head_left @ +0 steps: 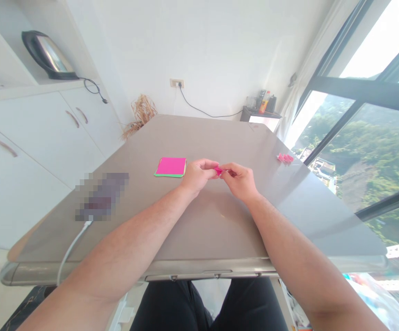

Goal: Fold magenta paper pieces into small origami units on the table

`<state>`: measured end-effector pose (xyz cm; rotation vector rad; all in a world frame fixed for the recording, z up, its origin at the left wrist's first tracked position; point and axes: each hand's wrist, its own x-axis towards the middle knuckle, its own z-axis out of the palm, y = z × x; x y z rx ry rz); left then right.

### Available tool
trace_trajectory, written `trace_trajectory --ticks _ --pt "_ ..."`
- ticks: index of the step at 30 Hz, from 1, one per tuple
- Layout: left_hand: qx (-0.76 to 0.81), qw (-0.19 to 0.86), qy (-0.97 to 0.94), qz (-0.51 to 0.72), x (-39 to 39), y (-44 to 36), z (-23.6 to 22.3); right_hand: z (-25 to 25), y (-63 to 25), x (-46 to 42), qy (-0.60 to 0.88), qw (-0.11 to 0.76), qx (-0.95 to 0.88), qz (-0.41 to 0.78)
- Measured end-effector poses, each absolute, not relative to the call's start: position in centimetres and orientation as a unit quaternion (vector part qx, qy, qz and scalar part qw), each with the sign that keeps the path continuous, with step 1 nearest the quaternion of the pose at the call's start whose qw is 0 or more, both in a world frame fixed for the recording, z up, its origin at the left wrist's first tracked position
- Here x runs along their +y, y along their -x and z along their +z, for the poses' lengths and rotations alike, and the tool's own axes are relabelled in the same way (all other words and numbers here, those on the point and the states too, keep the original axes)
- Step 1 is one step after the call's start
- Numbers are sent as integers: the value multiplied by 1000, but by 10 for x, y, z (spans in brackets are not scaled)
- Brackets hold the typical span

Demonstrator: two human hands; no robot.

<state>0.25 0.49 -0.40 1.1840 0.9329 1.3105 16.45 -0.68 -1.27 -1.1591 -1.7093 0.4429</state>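
Between my two hands is a small folded piece of pink paper (218, 170), held just above the table. My left hand (199, 174) pinches its left side between thumb and fingers. From the other side, my right hand (239, 179) grips it with closed fingertips, which cover much of it. Just left of my left hand lies a stack of square paper sheets (171, 167), pink on top with a green edge showing below. Several small folded pink paper pieces (285, 158) sit together near the table's right edge.
The grey table (199, 230) spans the space before me. A blurred-out device (102, 197) with a white cable (70, 248) lies at left. Beyond the table stand dried stalks (140, 115) and a small cabinet (261, 117) with bottles. Windows (357, 115) line the right side.
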Motion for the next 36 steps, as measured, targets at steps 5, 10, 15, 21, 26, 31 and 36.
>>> trace_trajectory --ticks 5,10,15,21,26,31,36 --pt "366 567 -492 550 3 -1 -2 -12 -163 -7 441 512 -709 202" --pt "361 521 -539 554 7 0 -9 -8 -161 -9 442 525 -660 304" --pt "385 404 -624 547 8 1 -11 -3 -162 -9 463 524 -616 363" --pt "401 361 -661 522 2 -2 -8 -1 -163 -10 485 501 -633 336" --pt "409 355 -661 519 -2 -5 -6 -2 -162 -10 489 505 -631 328" --pt "439 350 -664 493 0 -3 -7 -2 -162 -9 492 520 -616 329" --pt "447 366 -669 467 4 1 -10 1 -161 -11 488 522 -616 333"
